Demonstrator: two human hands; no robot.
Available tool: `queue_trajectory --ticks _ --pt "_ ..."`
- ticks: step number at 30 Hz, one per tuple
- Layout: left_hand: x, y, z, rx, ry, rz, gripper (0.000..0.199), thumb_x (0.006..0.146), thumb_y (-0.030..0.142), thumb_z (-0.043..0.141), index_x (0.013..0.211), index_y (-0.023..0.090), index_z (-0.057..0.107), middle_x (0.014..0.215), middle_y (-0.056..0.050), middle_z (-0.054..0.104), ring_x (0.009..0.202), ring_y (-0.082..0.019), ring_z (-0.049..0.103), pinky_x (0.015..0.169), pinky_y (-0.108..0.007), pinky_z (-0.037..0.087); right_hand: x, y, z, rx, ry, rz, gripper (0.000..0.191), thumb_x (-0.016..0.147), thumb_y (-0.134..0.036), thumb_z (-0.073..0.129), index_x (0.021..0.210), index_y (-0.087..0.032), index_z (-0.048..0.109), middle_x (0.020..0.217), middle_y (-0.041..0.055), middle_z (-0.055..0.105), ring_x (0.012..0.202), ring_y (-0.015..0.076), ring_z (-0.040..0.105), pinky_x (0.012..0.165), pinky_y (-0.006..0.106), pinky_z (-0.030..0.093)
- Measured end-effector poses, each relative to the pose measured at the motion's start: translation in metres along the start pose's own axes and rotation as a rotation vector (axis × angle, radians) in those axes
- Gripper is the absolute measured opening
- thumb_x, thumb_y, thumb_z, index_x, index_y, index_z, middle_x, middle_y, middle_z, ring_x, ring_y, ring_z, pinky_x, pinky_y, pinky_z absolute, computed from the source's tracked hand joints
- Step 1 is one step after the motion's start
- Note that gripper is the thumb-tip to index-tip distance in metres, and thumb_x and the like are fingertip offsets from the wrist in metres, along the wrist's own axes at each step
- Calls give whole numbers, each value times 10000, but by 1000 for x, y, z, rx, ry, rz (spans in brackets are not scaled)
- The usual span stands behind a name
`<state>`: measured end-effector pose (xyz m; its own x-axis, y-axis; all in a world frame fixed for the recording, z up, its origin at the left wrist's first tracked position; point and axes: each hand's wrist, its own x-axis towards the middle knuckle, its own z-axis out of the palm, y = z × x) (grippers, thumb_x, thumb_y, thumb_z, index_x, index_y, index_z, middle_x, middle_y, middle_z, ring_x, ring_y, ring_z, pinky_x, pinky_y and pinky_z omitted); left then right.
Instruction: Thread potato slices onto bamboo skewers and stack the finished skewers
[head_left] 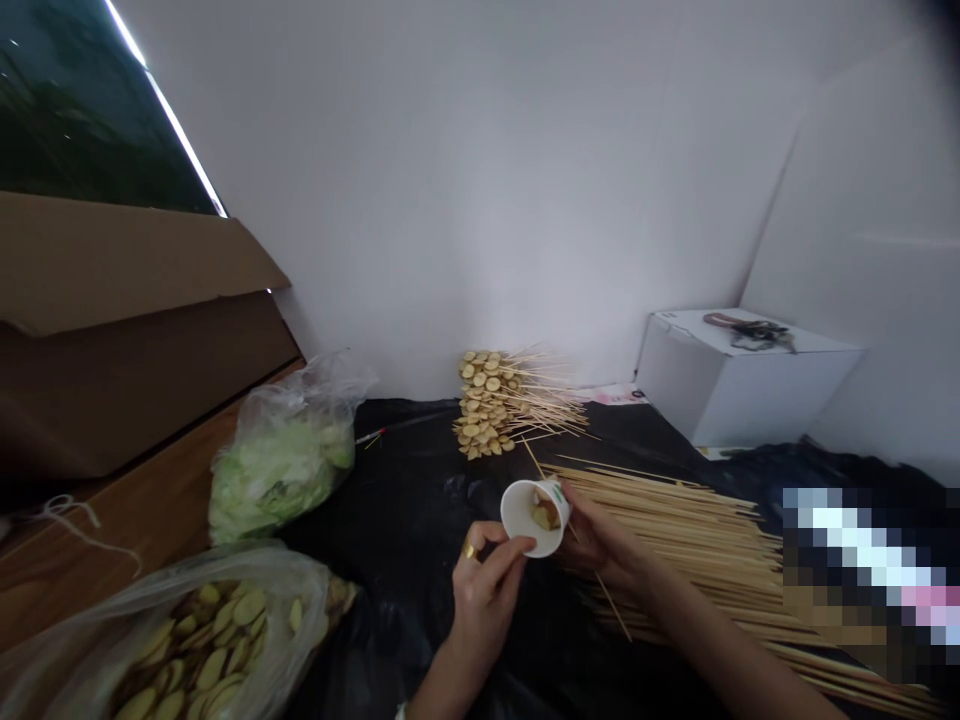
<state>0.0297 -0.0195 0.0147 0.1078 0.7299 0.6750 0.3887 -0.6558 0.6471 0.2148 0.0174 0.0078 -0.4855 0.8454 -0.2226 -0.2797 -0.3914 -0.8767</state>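
Note:
A white paper cup (519, 518) is tipped so that its mouth faces me, with some yellowish potato slices (545, 514) inside. My left hand (484, 582), a gold ring on one finger, pinches the cup's near rim. From the right side, my right hand (602, 545) grips the cup; its fingertips are partly hidden behind it. A thin wooden skewer (615, 607) slants past the cup and under my right hand; whether the hand holds it I cannot tell. Beyond the cup lies a stack of skewered potato slices (484, 405), sticks pointing right.
Many bare skewers (690, 540) are spread to the right. At left are a plastic bag of potato slices (225, 640) and a tied bag of pale green vegetable (281, 470). A white box (720, 385) with keys on top stands back right; a cardboard box (135, 340) stands left.

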Motion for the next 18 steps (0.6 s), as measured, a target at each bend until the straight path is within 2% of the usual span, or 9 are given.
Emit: queue_trajectory --ticks 1,3,7,9,11,13,15,18 --pt "0 2 2 -55 -9 -43 204 806 176 605 895 275 760 817 -61 569 801 -186 575 696 -289 481 0 0 -2 16 2 6 619 823 -742 354 765 -173 589 331 -90 299 294 46 171 326 178 130" --pt "1 3 7 -220 2 -209 162 797 213 621 872 256 758 850 -62 582 830 -191 579 736 -300 479 0 -3 -6 45 42 -29 568 825 -714 406 766 -175 576 344 -90 312 298 46 181 326 177 135" --pt "8 -5 13 -893 211 -814 154 817 270 583 881 198 702 953 -59 625 898 -190 606 830 -327 483 -3 -15 -1 26 219 -150 512 790 -678 511 834 -171 573 417 -78 415 299 33 185 312 182 126" --pt "11 -11 14 -1211 213 -1107 219 850 317 536 889 156 679 949 -82 645 886 -191 622 841 -339 486 -7 -20 7 -87 324 -266 495 755 -655 571 852 -170 576 515 -44 517 350 55 338 340 184 262" --pt "12 -16 14 -1398 104 -1305 303 878 370 498 937 122 662 935 -110 662 861 -204 635 822 -352 493 -13 -21 18 -290 384 -427 436 738 -574 640 908 -176 588 713 10 627 560 123 547 503 221 446" --pt "10 -18 14 -1507 10 -1395 337 887 386 487 1014 111 638 941 -121 678 865 -226 644 808 -376 497 -20 -19 29 -574 415 -539 379 768 -474 651 1020 -195 598 898 44 662 794 189 616 693 288 508" --pt "7 -19 16 -1558 -27 -1427 328 888 357 495 1079 118 614 956 -116 692 869 -238 652 799 -392 503 -27 -15 36 -838 471 -658 458 747 -421 684 1139 -207 582 1066 79 652 963 239 606 844 360 492" --pt "4 -19 18 -1547 -39 -1450 316 883 296 501 1135 128 592 969 -113 706 852 -235 665 778 -388 518 -32 -10 40 -1031 520 -789 581 721 -410 712 1236 -200 545 1196 120 613 1088 278 569 954 414 444"
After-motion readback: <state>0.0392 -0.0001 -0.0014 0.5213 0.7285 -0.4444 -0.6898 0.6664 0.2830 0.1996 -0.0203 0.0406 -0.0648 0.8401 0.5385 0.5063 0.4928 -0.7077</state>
